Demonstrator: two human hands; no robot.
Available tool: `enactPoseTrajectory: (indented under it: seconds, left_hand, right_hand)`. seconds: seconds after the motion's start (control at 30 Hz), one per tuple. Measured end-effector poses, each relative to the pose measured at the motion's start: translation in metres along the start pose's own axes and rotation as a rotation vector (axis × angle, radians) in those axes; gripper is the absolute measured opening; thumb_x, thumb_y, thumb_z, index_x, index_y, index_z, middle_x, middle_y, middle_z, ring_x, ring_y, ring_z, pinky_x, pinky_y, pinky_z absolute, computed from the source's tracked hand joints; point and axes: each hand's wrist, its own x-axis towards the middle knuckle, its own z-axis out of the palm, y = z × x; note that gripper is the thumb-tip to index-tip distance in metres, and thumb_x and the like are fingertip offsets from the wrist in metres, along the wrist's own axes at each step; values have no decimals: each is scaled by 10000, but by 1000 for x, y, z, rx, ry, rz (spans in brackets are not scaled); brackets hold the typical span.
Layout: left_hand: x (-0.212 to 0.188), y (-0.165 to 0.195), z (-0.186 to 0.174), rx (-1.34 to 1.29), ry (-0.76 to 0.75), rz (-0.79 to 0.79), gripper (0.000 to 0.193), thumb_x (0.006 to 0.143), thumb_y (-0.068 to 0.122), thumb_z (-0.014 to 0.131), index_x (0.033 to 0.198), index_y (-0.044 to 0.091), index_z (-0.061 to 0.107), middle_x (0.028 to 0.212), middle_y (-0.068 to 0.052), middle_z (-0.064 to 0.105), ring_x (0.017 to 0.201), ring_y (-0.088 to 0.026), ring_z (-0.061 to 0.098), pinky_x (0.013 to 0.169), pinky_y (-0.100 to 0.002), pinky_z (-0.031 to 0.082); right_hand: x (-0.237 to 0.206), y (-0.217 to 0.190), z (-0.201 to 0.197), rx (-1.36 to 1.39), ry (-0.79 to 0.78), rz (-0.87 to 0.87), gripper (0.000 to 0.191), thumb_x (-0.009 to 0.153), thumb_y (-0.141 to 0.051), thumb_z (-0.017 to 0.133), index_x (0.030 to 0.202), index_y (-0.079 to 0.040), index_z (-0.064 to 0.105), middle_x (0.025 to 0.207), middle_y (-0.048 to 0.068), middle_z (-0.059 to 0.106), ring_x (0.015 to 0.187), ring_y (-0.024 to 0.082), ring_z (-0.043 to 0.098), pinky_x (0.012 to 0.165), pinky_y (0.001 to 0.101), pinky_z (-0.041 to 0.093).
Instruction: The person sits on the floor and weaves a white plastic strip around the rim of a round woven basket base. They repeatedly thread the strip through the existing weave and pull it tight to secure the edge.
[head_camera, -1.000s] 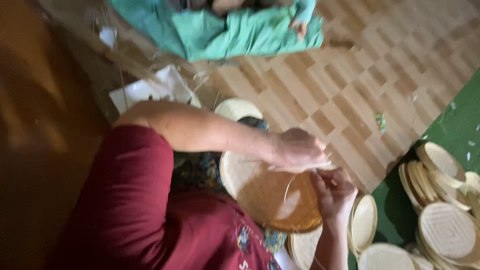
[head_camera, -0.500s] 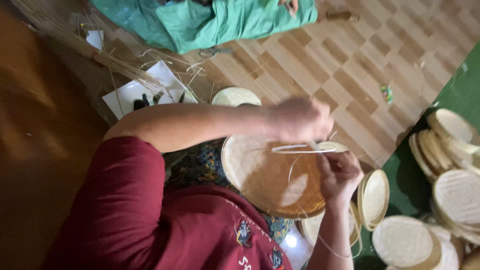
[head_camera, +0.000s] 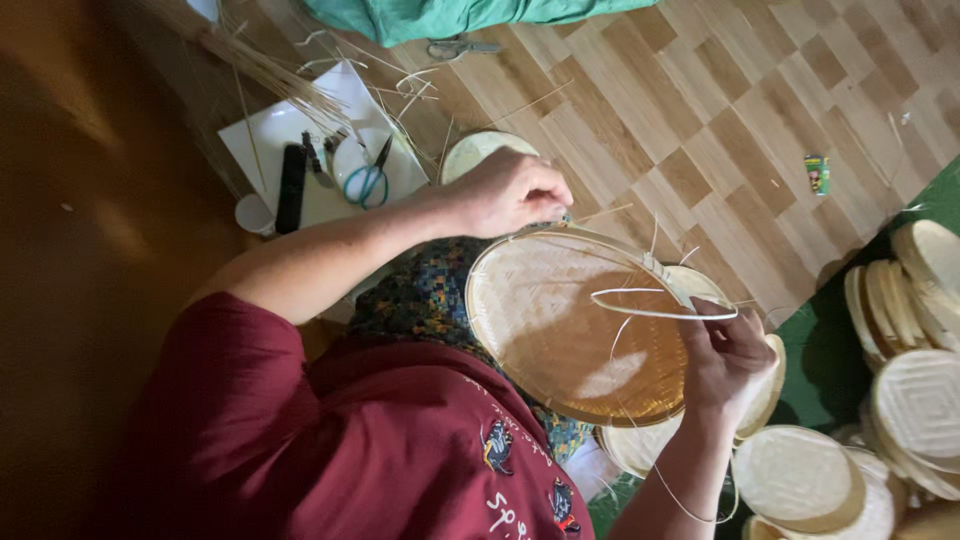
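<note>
A round woven bamboo tray (head_camera: 560, 320) rests on my lap, over a patterned cloth. My left hand (head_camera: 510, 190) is closed on the tray's far rim, fingers curled over the edge. My right hand (head_camera: 725, 350) is at the tray's near-right rim and pinches a thin pale strip (head_camera: 650, 305). The strip loops over the tray's face, and its loose tail (head_camera: 680, 500) trails down past my right wrist. Thin strip ends stick up from the rim near the loop.
A white board (head_camera: 300, 150) holds blue-handled scissors (head_camera: 368, 180), a black tool (head_camera: 291, 185) and a bundle of thin sticks (head_camera: 260, 70). Stacks of finished round trays (head_camera: 920, 400) lie on a green mat at the right. Green cloth (head_camera: 450, 15) lies on the parquet floor beyond.
My left hand has left the strip near my right hand and moved up to the tray's far rim. The strip loop now lies across the tray, held by my right hand alone.
</note>
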Motion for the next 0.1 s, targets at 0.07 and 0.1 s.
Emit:
enactPoseTrajectory:
  seconds: [0.07,0.1]
  left_hand:
    - [-3,-6,9,-33,4,-35,149,907,177,751,979,47,758,869,-125,762,772,-236,728,711,-380,565]
    - [-4,-6,14,-66,5,-74,153,911,182,744,991,52,755,880,-122,762,786,-224,739,713,-371,576]
  right_hand:
    - [2,4,-3,8,7,54,182,923,-3,808,1098,-47,786,967,17,693,846,55,622,773,198,486]
    - [2,6,-3,-10,21,105,186,926,-8,814,1105,-60,797,945,41,712,818,61,622,751,203,481]
